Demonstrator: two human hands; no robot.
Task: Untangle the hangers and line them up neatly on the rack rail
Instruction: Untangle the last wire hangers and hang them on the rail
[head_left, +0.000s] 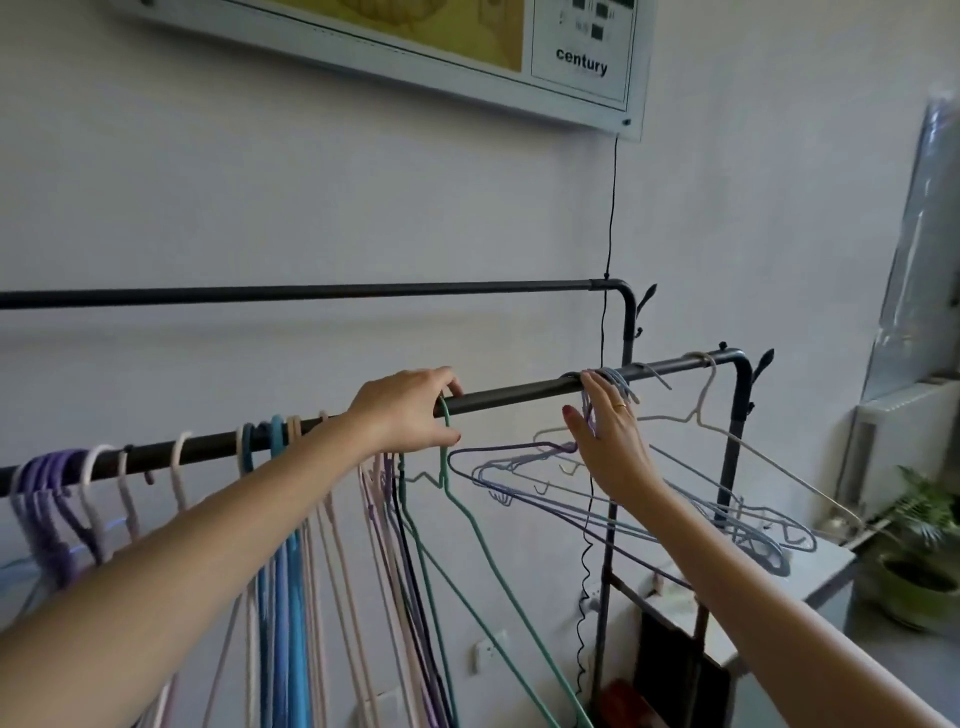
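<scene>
1. Green wire is what the left hand (402, 413) is curled round: the hook of the green hanger (470, 525) is pinched right where it sits on the rack rail (509, 397), probably so it can be seated square and kept from sliding.
2. The green hanger's body is seen dropping straight down from the rail, just beside the tidy row, which suggests it is being added as the newest member of that row.
3. Further along the rail from that hand, away from the corner post (740, 415), the sorted hangers (291, 519) are hung close together in lilac, pink and blue, hooks over the bar and bodies hanging parallel.
4. Toward the corner post, the right hand (605, 441) is held nearly flat, fingers extended and relaxed, against the hooks of the tangled bunch (613, 514). Nothing appears to be gripped; the hooks seem to be steadied or nudged along the bar.
5. The tangled bunch of lilac and blue hangers is splayed sideways beneath the rail with frames crossing one another, so a single one cannot be lifted out cleanly as things stand.
6. A pale hanger (711, 431) is hooked nearest the corner post, tilted and overlapping the bunch.
7. Judged from this, the job is partly done: one row is in order, and the cluster by the post is yet to be separated.
</scene>
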